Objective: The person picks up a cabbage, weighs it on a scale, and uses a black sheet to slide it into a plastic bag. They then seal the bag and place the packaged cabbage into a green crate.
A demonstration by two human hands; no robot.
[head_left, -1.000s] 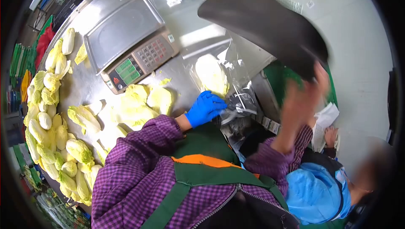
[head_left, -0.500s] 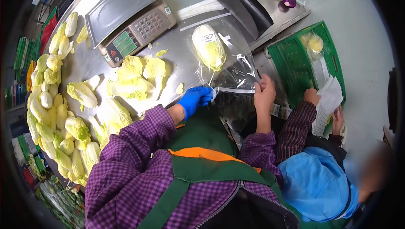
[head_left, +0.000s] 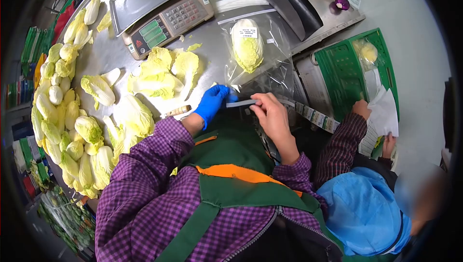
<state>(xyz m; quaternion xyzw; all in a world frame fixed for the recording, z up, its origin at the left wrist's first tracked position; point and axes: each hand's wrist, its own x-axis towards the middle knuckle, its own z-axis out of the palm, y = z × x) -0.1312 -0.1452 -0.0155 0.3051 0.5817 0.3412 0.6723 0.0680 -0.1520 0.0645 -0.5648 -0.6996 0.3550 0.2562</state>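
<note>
A clear plastic bag [head_left: 282,45] lies on the metal table with a napa cabbage [head_left: 248,57] inside. A white printed label [head_left: 248,32] sits over the cabbage. At the bag's near edge, my right hand [head_left: 273,117], bare, pinches a pale strip [head_left: 241,103] between thumb and fingers. My left hand [head_left: 212,103], in a blue glove, is closed at the strip's other end; its fingertips are slightly blurred. To its left, close to the table edge, is a light brown, handle-like object [head_left: 178,111]. Loose cabbage leaves [head_left: 159,76] lie beyond it.
Several napa cabbages [head_left: 60,117] are heaped along the left edge. A weighing scale [head_left: 169,25] stands at the back, beside a black curved object [head_left: 284,1]. On the right, a co-worker's hand [head_left: 360,109] is by papers [head_left: 384,110] at a green crate [head_left: 333,76].
My right hand has moved left, closer to my left hand, and now pinches the strip. The bag's near edge has drawn in between the hands. The whole view has shifted slightly.
</note>
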